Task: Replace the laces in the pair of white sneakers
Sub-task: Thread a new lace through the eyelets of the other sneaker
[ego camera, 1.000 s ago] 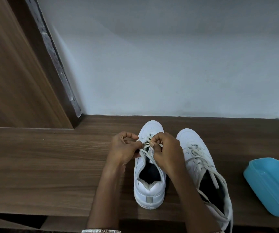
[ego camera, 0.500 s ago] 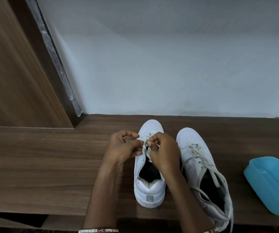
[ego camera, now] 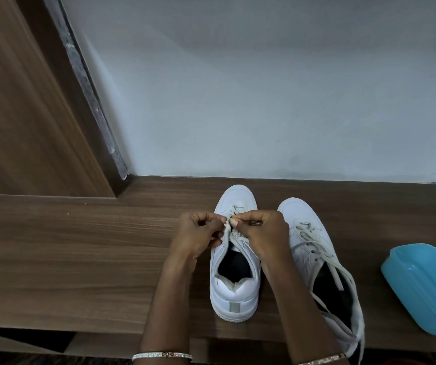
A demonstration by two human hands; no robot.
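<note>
Head view, left sneaker (ego camera: 234,285) toe toward wall (ego camera: 264,101), heel nearest camera

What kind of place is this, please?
Probably a room in a home: a wood-grain counter against a plain painted wall, a wooden panel at the left, and a blue plastic tub.

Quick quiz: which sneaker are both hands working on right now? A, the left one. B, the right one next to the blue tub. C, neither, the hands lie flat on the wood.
A: the left hand and the right hand both pinch the lace over the left sneaker, while the right sneaker beside the blue tub sits untouched with its laces loose.
</note>
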